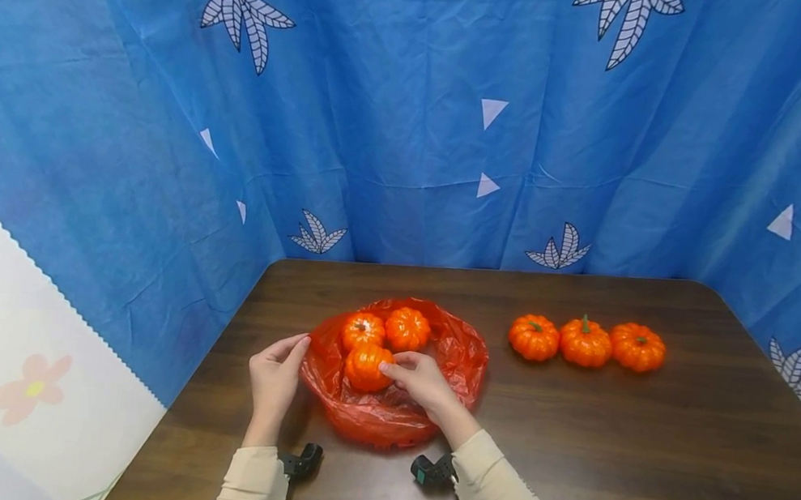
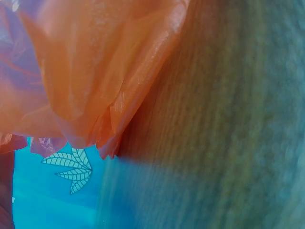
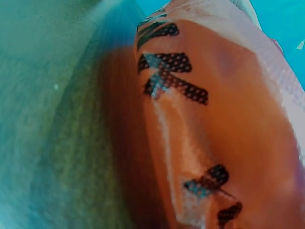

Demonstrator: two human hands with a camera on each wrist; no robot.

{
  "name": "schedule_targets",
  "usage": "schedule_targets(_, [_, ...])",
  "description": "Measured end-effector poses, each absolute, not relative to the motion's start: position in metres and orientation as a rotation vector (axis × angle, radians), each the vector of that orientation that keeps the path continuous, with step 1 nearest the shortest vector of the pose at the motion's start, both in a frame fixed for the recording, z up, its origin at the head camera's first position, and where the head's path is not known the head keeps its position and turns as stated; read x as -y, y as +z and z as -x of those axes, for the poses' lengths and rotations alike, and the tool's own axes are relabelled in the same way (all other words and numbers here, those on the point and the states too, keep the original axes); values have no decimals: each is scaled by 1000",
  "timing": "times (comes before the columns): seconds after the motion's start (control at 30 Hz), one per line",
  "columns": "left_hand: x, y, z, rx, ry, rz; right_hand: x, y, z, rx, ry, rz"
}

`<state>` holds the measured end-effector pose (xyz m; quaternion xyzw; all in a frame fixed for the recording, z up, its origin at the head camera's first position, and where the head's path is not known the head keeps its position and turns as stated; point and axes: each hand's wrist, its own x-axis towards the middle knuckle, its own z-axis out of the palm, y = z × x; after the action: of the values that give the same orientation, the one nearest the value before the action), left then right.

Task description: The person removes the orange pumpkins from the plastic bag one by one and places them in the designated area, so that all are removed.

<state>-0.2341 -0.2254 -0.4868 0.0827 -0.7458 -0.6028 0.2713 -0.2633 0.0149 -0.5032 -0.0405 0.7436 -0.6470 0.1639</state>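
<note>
A red plastic bag lies spread wide on the table, its mouth facing up. My left hand pinches the bag's left rim between thumb and fingers. Inside the bag, my right hand grips a small orange pumpkin from its right side. Two more pumpkins sit behind it in the bag, one pale-topped pumpkin and one pumpkin to its right. Close up, the left wrist view shows the bag's crumpled side; the right wrist view shows its black-printed side. Neither wrist view shows a hand.
Three pumpkins stand in a row to the right of the bag: a left one, a middle one with a green stem and a right one. Behind the dark wooden table hangs a blue curtain.
</note>
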Motion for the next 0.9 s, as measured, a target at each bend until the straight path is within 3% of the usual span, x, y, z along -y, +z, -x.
schedule_targets(0.9, [225, -487, 234, 2010, -1598, -211, -21, -494, 264, -2048, -1943, 199])
